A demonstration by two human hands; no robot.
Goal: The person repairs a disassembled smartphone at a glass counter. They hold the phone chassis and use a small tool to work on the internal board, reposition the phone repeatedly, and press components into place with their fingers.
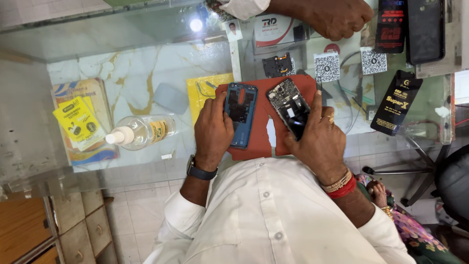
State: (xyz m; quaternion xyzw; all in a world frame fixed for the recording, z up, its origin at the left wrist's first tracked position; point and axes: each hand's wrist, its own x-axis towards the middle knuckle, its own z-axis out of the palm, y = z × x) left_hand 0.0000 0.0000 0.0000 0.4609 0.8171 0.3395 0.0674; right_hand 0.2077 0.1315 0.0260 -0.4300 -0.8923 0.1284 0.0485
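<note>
My left hand (212,131), with a watch on its wrist, grips a blue phone back cover (241,115) by its left edge. The cover lies on a red mat (273,93) on the glass counter. In my right hand (320,142) is an opened black phone body (290,108) with its circuit board showing. That hand's index finger is stretched up along the phone's right side. The two phone parts lie side by side, slightly apart, over the mat.
Another person's hand (337,17) in a white sleeve rests at the counter's far edge. A clear spray bottle (139,132) lies on its side at the left, near a yellow packet (78,122). Black flat packages (395,102), code cards (326,67) and a dark phone (425,29) lie at the right.
</note>
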